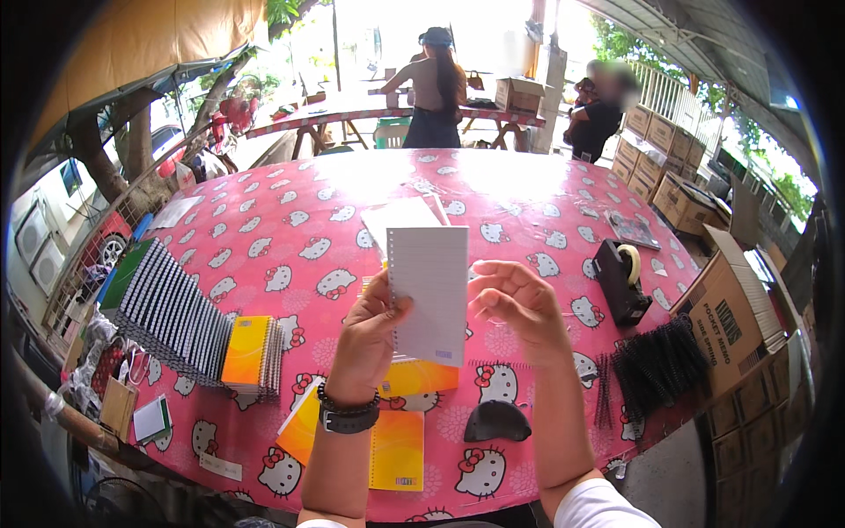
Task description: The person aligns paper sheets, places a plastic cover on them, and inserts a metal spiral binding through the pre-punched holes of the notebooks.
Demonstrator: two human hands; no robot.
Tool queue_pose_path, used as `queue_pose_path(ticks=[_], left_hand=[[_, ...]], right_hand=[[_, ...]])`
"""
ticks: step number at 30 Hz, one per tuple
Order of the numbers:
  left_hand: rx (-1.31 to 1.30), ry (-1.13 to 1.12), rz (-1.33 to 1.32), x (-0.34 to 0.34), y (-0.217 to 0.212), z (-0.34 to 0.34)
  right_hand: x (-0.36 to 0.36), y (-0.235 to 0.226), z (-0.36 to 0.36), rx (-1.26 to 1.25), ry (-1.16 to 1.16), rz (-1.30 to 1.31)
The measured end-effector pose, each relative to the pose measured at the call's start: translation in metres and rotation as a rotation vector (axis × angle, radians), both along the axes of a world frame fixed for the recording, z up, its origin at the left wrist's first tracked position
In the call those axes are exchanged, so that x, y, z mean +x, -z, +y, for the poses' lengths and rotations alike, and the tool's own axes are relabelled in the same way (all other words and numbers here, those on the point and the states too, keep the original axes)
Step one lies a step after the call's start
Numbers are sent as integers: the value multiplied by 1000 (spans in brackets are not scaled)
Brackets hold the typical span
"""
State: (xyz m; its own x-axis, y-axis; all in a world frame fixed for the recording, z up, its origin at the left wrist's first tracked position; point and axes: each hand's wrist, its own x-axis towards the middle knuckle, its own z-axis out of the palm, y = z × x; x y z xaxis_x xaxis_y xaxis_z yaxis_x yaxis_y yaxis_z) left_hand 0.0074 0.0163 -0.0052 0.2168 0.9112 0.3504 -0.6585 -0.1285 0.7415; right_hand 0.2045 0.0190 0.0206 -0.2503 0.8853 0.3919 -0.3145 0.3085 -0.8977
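A stack of white ruled sheets (429,290), punched with holes along its left edge, stands upright in front of me. My left hand (371,319) is closed on its left edge, thumb across the front. Just off the stack's right edge is my right hand (519,304), fingers curved and apart, with nothing visible in it. Below the sheets lie a yellow-orange notebook cover (422,378) and a yellow spiral notebook (396,451). A black curved object (497,421) rests by my right forearm. Other white sheets (396,216) lie behind, partly hidden.
Left stand a long row of spiral notebooks (167,312) and a yellow notebook pile (248,352). Right are a tape dispenser (620,282), black spiral coils (656,365) and a cardboard box (731,308). The pink patterned table (264,238) reaches toward two people (433,88) farther back.
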Motion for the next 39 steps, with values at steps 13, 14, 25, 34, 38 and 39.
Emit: queue_pose_path(ticks=[13,14,25,34,38,39], left_hand=[[-2,-518,471,41,35,19],[23,-433,446,41,34,17],[-171,133,185,36,21,11],[-40,166,217,32,18,8],[-4,165,198,35,19,9],[1,165,198,34,20,9]], right_hand=[[-7,36,28,-38,73,38],[-10,38,28,-9,83,51],[-14,31,23,-132,-138,92],[-12,34,23,-155,-232,138],[-10,30,22,-157,-238,115],[-9,31,23,-154,-242,108]])
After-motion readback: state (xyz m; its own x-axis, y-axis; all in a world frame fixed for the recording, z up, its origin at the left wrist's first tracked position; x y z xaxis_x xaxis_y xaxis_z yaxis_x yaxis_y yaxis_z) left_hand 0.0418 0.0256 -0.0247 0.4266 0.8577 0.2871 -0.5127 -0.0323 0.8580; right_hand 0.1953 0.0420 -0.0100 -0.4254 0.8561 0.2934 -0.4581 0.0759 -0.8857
